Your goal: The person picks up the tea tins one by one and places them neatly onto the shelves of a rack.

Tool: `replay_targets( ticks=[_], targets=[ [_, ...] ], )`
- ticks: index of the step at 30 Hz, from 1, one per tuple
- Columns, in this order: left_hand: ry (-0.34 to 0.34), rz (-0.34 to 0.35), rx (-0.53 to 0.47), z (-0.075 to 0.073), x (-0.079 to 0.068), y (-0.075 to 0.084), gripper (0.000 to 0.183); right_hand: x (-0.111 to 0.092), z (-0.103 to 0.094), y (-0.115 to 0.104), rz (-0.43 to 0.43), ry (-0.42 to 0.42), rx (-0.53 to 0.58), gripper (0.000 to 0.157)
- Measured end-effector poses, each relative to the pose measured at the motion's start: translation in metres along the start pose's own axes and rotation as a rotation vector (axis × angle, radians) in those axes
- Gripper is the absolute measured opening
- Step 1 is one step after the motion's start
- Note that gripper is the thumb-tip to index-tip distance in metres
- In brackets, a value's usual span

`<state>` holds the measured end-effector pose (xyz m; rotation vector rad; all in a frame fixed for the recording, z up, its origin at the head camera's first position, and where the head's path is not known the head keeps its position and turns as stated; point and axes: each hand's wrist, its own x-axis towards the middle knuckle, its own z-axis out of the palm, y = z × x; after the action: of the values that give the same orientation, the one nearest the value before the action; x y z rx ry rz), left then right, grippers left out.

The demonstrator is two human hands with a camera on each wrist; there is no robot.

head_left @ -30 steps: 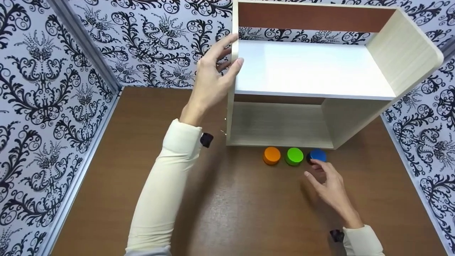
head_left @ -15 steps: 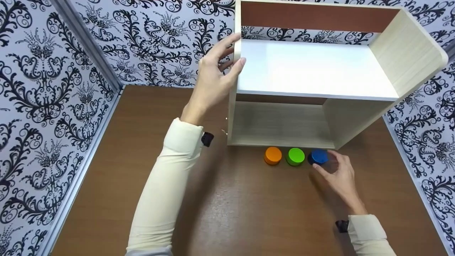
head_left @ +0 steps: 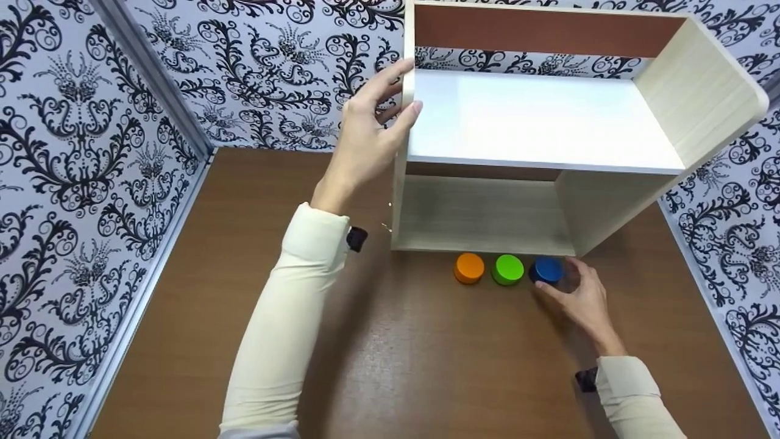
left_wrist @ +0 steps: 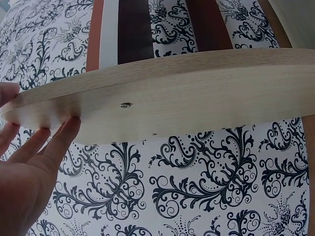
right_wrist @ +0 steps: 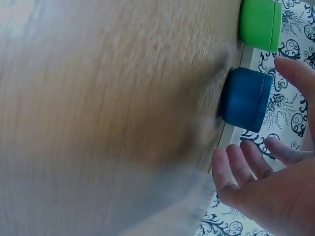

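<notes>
My left hand point(head_left: 368, 134) grips the left side panel point(left_wrist: 197, 93) of a pale wooden shelf unit point(head_left: 542, 119), thumb on one face and fingers on the other. Just in front of the unit's base, a small round blue lidded container point(head_left: 547, 269) stands on the brown surface. Around its right side my right hand point(head_left: 584, 299) is spread, thumb at the near side and fingers beyond. In the right wrist view, a gap shows between the fingers point(right_wrist: 236, 164) and the blue container. Left of it stand a green lidded container point(head_left: 508, 269) and an orange one point(head_left: 469, 268).
The shelf unit has a white middle shelf point(head_left: 542, 122) and a pale bottom board point(head_left: 481, 213). Behind and at both sides rise walls with black-and-white patterned paper point(head_left: 268, 79). The brown wooden surface point(head_left: 426, 366) stretches in front of the unit.
My right hand has moved right and round the blue container, from its near side to its right side. The left hand keeps its grip on the panel. The containers stay put.
</notes>
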<state>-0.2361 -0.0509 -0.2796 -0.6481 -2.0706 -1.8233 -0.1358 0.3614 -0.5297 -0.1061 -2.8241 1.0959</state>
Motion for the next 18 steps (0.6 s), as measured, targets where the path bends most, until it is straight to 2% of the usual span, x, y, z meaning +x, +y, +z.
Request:
replay_targets(
  ticks=[7,18],
  targets=[
    [-0.002,-0.019,-0.004,-0.0011,0.0000,0.0005,0.053,0.0023,0.0021,0.0053,0.011,-0.028,0.003,0.084],
    [0.006,0.000,0.018,0.0002,0.0002,0.0003,0.052,0.0072,0.0043,0.0091,0.006,-0.068,-0.007,0.086]
  ],
)
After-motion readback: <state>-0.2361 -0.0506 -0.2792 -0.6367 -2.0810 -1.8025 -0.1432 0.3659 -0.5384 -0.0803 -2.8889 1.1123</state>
